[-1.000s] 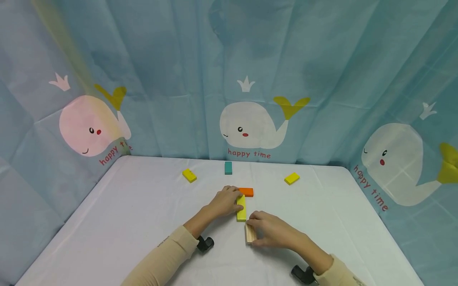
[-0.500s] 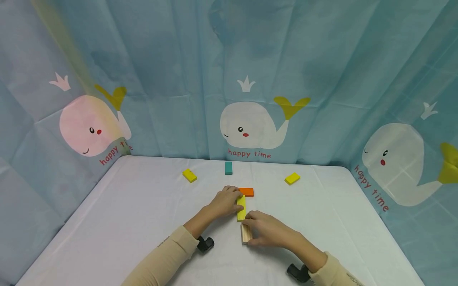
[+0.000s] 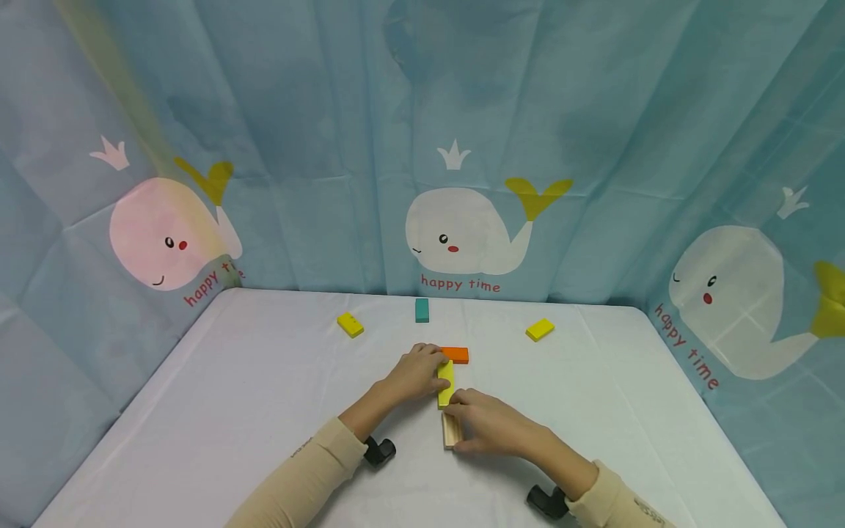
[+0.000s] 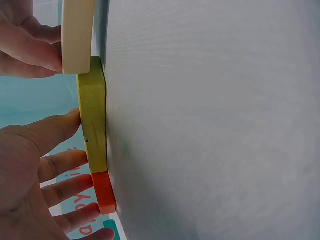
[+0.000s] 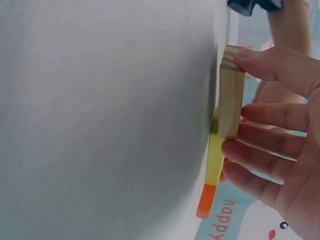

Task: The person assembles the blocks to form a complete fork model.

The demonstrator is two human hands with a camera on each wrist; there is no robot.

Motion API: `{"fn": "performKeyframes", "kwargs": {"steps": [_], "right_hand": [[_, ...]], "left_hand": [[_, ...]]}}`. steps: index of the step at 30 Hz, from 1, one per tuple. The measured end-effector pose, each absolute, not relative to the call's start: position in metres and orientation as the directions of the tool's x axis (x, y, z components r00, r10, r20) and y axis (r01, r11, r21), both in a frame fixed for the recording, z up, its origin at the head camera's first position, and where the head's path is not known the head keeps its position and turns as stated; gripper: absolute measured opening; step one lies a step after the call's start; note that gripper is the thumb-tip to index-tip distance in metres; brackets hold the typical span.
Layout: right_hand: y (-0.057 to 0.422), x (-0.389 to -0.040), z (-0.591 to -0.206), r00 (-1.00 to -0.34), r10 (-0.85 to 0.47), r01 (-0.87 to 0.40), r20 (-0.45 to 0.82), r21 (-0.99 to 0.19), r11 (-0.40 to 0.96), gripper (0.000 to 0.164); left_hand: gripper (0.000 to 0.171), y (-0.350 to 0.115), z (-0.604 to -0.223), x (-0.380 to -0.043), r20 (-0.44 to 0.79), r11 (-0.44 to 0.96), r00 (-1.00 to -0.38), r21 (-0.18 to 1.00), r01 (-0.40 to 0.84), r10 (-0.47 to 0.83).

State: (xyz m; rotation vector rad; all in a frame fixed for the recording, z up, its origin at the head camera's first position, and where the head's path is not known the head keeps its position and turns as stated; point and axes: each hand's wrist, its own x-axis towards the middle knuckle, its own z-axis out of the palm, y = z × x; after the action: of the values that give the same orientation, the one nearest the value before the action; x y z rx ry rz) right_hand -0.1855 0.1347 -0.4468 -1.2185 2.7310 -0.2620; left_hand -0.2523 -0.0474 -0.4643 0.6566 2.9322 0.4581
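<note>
A plain wooden block [image 3: 452,433] is in my right hand [image 3: 494,424], its thumb at the near end and its fingers at the far end. Both wrist views show this wooden block [image 4: 77,37] raised off the tablecloth, its far end overlapping the near end of a yellow block [image 4: 93,120]. My left hand [image 3: 412,375] rests fingertips on the yellow block and on an orange block [image 4: 104,194]; its fingers are fairly straight. The orange block lies crosswise against the yellow one's far end, partly hidden by the left fingers in the head view.
Toward the back of the white table [image 3: 231,411] lie a teal block [image 3: 422,310], a yellow block [image 3: 350,324] on the left and another yellow block [image 3: 540,329] on the right. A blue whale-print curtain [image 3: 317,183] surrounds the table's back and sides.
My right hand has moved a little to the left with the wooden block, bringing it in line with the yellow block. The left hand and the other blocks stay where they were.
</note>
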Motion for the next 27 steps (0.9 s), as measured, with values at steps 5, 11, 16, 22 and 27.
{"fn": "performKeyframes", "kwargs": {"steps": [5,11,16,22,27], "right_hand": [[0.1331,-0.1858,-0.4482,-0.658,-0.751,-0.733,-0.052,-0.181,0.655,0.053],[0.1313,-0.1853,-0.4487,-0.655,-0.754,-0.742,-0.058,-0.145,0.655,0.054],[0.1305,-0.1851,-0.4494,-0.653,-0.755,-0.745,-0.057,-0.129,0.654,0.054],[0.1304,-0.1853,-0.4512,-0.650,-0.758,-0.750,-0.046,-0.120,0.651,0.053],[0.1308,-0.1863,-0.4515,-0.656,-0.753,-0.743,-0.052,-0.130,0.656,0.052]], "left_hand": [[0.045,-0.0473,-0.4653,-0.2532,-0.031,0.862,-0.902,0.313,0.400,0.430],[0.045,-0.0470,-0.4641,-0.2523,-0.038,0.859,-0.902,0.325,0.396,0.430],[0.044,-0.0474,-0.4645,-0.2519,-0.031,0.856,-0.900,0.325,0.402,0.434],[0.044,-0.0485,-0.4668,-0.2533,-0.033,0.854,-0.900,0.330,0.401,0.436],[0.045,-0.0484,-0.4677,-0.2542,-0.033,0.858,-0.901,0.322,0.400,0.433]]}}
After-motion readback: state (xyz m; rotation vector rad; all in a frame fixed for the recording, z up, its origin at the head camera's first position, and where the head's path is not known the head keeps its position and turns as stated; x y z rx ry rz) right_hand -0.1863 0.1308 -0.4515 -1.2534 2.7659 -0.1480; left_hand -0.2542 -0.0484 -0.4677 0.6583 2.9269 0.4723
